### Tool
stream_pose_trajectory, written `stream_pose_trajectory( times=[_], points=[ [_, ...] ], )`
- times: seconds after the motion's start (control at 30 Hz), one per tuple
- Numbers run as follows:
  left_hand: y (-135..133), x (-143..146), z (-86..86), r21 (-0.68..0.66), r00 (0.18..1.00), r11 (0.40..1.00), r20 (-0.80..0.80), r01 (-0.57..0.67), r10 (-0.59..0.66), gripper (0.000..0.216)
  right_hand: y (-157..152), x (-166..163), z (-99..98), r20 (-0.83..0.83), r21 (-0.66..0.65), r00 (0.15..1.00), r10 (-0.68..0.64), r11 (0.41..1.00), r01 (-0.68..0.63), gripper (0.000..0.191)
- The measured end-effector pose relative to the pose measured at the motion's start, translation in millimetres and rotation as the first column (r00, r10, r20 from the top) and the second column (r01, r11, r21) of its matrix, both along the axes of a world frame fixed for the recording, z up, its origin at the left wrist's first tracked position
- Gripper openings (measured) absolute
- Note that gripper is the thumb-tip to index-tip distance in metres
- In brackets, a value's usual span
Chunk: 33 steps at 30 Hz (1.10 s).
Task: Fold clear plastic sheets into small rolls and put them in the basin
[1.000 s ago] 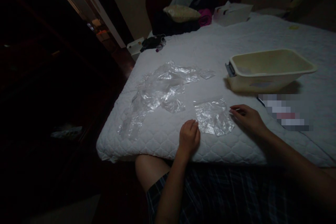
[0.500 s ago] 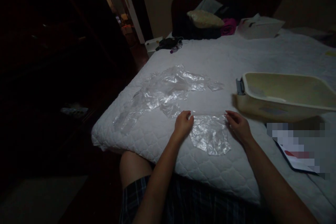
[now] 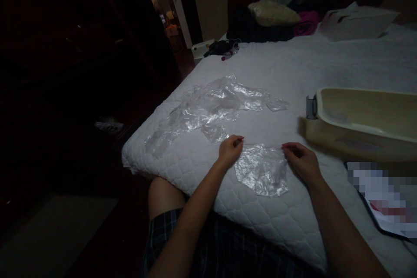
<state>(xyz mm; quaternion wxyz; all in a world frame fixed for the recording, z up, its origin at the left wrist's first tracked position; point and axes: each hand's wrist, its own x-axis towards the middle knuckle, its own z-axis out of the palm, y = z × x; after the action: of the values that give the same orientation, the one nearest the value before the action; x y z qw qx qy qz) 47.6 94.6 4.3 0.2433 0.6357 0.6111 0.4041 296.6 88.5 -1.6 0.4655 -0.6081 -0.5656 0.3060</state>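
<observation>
A crinkled clear plastic bag (image 3: pixel 260 171) lies on the white quilted mattress cover (image 3: pixel 270 215) near the front edge of the bed. My left hand (image 3: pixel 230 150) pinches its far left corner between thumb and fingers. At the far right corner, my right hand (image 3: pixel 302 160) grips the bag with the fingertips, and the top edge runs straight between both hands. Beyond them, more clear plastic bags (image 3: pixel 218 104) are spread out in a loose, overlapping heap.
To the right stands a beige plastic tub (image 3: pixel 361 139) with a grey handle clip. A pixelated booklet (image 3: pixel 384 208) lies in front of it. Toward the headboard are a pale pillow (image 3: pixel 273 13), a magenta roll (image 3: pixel 306 23), a white box (image 3: pixel 358 24) and a small bottle (image 3: pixel 230 54).
The view has turned slightly to the right. Both hands keep their pinch on the bag's far corners, and the bag has hardly moved.
</observation>
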Motion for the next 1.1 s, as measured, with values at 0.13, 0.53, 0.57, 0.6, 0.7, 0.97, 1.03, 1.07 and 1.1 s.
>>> stream_pose_trajectory(
  times=[0.13,0.53,0.57,0.6,0.7,0.97,1.03,1.07,1.1],
  points=[
    [0.3,-1.7,-2.3,-0.01,0.999,1.0,0.044,-0.009,0.009,0.016,-0.9,-0.2,1.6,-0.014,0.003,1.0,-0.011,1.0,0.011,0.017],
    [-3.6,-3.2,0.7,0.084,0.998,0.995,0.003,0.055,-0.056,0.02,-1.9,2.1,-3.9,0.056,0.132,0.997,0.048,0.99,-0.055,0.016],
    [-4.7,-2.4,2.4,0.083,0.998,0.995,-0.022,0.055,-0.053,0.02,-1.5,2.8,-3.8,0.068,0.138,0.996,0.056,0.988,-0.065,0.017],
    [-5.9,-1.5,4.0,0.081,0.998,0.995,-0.047,0.051,-0.047,0.019,-1.1,3.3,-3.6,0.087,0.141,0.994,0.058,0.987,-0.07,0.017],
    [-9.3,1.6,7.3,0.079,0.994,0.996,-0.101,0.04,-0.032,0.017,-0.5,3.1,-3.0,0.154,0.152,0.987,0.049,0.986,-0.073,0.018],
    [-15.0,6.6,9.0,0.126,0.986,0.992,-0.165,0.009,0.012,0.016,-4.6,1.7,-0.5,0.131,0.149,0.991,0.001,0.989,-0.021,0.016],
    [-15.8,6.6,8.2,0.155,0.987,0.988,-0.156,-0.001,0.026,0.016,-5.6,4.1,-1.4,0.076,0.104,0.997,-0.016,0.995,0.008,0.015],
    [-16.1,6.3,7.7,0.168,0.988,0.986,-0.149,-0.006,0.031,0.016,-6.4,5.0,-1.8,0.037,0.075,0.999,-0.034,0.997,0.031,0.015],
    [-16.4,5.9,7.1,0.181,0.989,0.983,-0.142,-0.01,0.036,0.016,-7.4,5.6,-1.9,-0.008,0.041,0.998,-0.059,0.997,0.059,0.015]
  ],
)
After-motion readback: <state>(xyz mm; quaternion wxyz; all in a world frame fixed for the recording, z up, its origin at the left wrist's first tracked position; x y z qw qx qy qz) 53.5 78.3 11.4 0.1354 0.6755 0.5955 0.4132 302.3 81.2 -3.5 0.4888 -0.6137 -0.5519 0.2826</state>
